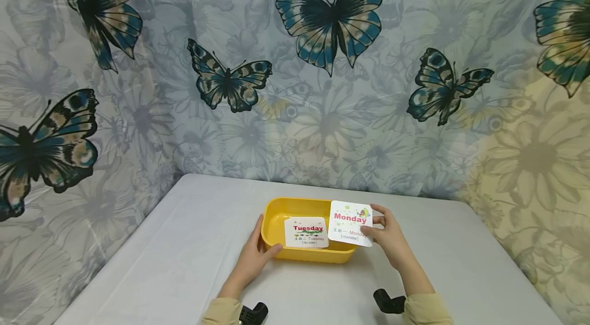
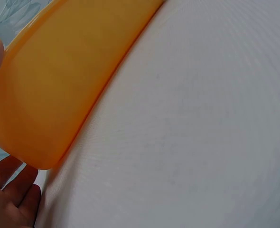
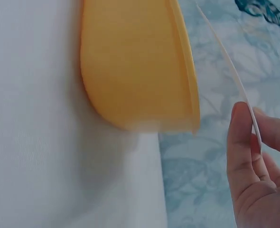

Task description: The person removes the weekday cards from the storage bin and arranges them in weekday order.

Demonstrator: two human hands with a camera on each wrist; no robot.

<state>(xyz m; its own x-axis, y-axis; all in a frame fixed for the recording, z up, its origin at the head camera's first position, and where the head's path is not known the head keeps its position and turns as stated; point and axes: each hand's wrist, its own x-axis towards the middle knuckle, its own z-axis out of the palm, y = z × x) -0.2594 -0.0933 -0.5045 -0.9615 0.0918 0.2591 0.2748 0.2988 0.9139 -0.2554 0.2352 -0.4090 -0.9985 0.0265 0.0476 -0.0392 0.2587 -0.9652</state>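
Observation:
A yellow plastic bin (image 1: 313, 255) sits on the white table. My left hand (image 1: 251, 258) holds its left end, thumb at the front rim and fingers along the side. In the left wrist view, fingers (image 2: 19, 190) show beneath the bin's rounded corner. Between thumb and fingers, my right hand (image 1: 387, 238) pinches a white "Monday" flashcard (image 1: 345, 226), raised over the bin's right end with its printed face toward me. The right wrist view shows this card (image 3: 230, 64) edge-on and slightly bowed. Inside the bin leans a "Tuesday" flashcard (image 1: 306, 240), facing me.
White cloth covers the table (image 1: 184, 243) around the bin. Behind it hangs a floral curtain (image 1: 322, 125) with blue butterflies. A black wrist device (image 1: 389, 302) sits by the right sleeve (image 1: 426, 309), and another device (image 1: 253, 313) by the left.

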